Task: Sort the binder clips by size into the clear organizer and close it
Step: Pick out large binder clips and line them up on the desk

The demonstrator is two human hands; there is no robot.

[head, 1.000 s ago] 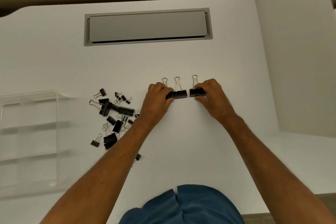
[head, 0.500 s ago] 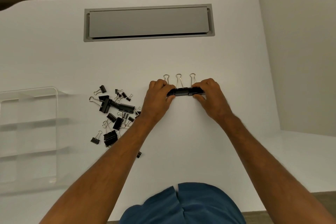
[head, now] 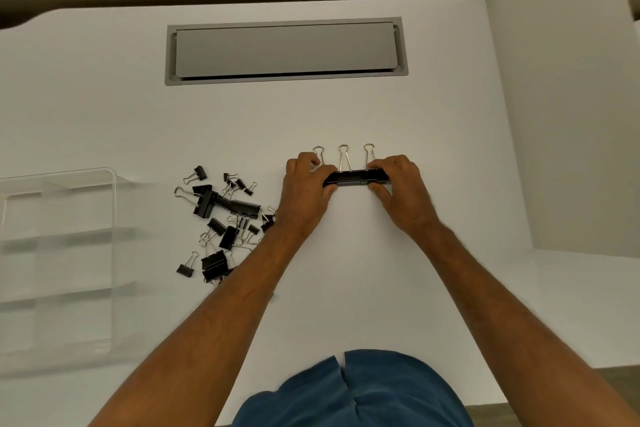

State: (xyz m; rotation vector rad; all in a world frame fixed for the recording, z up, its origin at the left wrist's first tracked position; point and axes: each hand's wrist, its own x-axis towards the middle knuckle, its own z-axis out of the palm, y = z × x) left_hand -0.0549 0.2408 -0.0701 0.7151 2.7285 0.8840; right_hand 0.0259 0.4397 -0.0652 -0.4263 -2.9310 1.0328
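Both my hands pinch the row of three large clips (head: 356, 177), long axis left-right; organizer (head: 59, 253) sits well left, left hand (head: 304, 187) nearer than right hand (head: 398, 191).

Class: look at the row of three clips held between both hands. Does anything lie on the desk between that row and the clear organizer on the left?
Yes: the loose pile of binder clips lies between the row of three clips and the clear organizer.

I've got three big black binder clips (head: 356, 177) lined up in a row between both hands (head: 304, 189), loose pile (head: 221, 218) left of them, clear organizer (head: 59, 253) further left, open.
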